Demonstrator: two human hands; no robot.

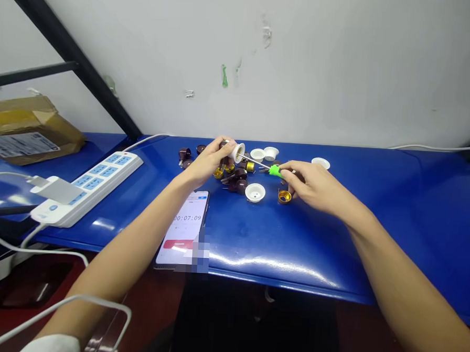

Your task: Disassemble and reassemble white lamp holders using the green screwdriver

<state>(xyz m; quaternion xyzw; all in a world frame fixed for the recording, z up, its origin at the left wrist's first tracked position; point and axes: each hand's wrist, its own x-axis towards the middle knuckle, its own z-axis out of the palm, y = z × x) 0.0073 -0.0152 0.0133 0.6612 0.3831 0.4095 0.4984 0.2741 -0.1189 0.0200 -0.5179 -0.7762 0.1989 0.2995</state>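
Observation:
My left hand (211, 160) is closed round a white lamp socket (239, 153), its opening turned to the right. A screwdriver (275, 171) with a green and dark handle is gripped in my right hand (309, 183), and its metal shaft reaches into the socket's opening. Below and around the socket lie dark brown parts (240, 186) and brass threaded rings. A white cup-shaped part (255, 193) and a brass ring (284, 196) sit nearer to me. Several more white parts (271, 153) rest behind the screwdriver.
On the blue table (286, 242), a phone (185, 223) showing a timer lies by my left forearm. A white power strip (96, 182) with a plugged-in charger (59, 189) stands at the left, near a cardboard package (28, 131). White cables hang at the lower left.

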